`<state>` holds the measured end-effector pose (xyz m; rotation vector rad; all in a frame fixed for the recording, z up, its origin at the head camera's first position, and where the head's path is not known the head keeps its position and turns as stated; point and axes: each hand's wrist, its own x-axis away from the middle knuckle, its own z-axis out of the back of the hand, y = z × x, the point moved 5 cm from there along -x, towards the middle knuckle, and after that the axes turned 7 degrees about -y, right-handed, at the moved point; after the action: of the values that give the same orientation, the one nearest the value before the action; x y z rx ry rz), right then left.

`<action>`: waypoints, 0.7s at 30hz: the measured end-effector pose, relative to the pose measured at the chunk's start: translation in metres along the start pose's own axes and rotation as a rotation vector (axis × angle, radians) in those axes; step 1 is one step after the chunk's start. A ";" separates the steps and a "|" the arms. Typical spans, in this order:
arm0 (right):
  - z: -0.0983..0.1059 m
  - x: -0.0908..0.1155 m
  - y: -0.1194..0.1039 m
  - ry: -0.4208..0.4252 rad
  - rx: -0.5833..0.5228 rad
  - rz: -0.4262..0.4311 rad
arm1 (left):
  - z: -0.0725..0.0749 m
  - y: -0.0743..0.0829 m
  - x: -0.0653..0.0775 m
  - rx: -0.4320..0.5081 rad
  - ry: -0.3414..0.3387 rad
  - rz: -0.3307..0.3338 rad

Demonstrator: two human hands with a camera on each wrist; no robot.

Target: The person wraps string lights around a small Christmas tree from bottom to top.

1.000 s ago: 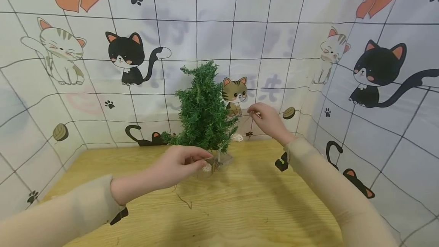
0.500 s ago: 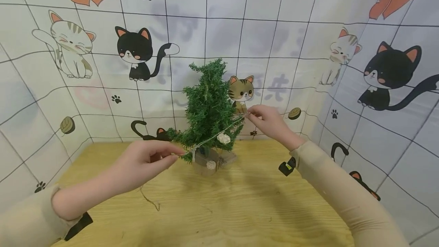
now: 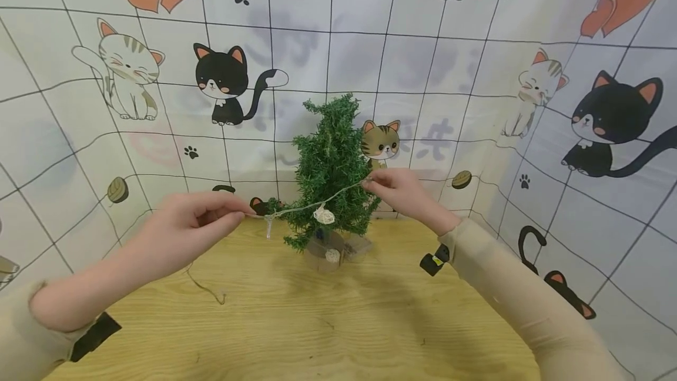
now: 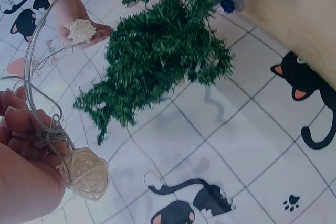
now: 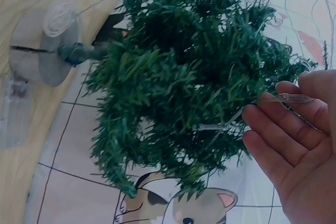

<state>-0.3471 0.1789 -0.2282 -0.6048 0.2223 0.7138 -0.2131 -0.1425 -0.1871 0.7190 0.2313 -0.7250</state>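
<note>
- Head view: the left hand (image 3: 187,222) pinches a thin pale string (image 3: 296,210) between thumb and fingertips, and the right hand (image 3: 402,191) pinches it farther along. The span between them runs in front of the small green tree (image 3: 330,163), near its lower branches.
- A white woven ball (image 3: 324,214) hangs from that span, and a clear piece (image 3: 268,227) dangles near the left fingers. A loose tail (image 3: 206,288) of the string trails below the left hand over the desk (image 3: 381,322).
- The tree stands upright on its round base (image 3: 316,247), with a grey, box-like thing (image 3: 358,246) just beside it.
- As for progress, this stretch looks drawn out and untangled, but I see no part of it clearly settled among the branches; whether it brushes them near the right hand, I cannot tell.
- Left wrist view: the fingers curl loosely, with several strands looping up past them. A knotted bunch (image 4: 52,136) sits at the fingers beside a second woven ball (image 4: 86,174), so this portion seems not yet spread out.
- Right wrist view: the string crosses the half-bent fingers towards the thumb, and a clear tube (image 5: 210,127) hangs before the branches, apparently unplaced as well.
</note>
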 end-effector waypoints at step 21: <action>-0.015 0.001 -0.012 0.006 0.029 0.039 | 0.052 -0.041 0.008 -0.135 0.141 0.120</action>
<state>-0.3382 0.1638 -0.2360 -0.5763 0.2505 0.7455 -0.2367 -0.2027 -0.1735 0.6502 0.3589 -0.5393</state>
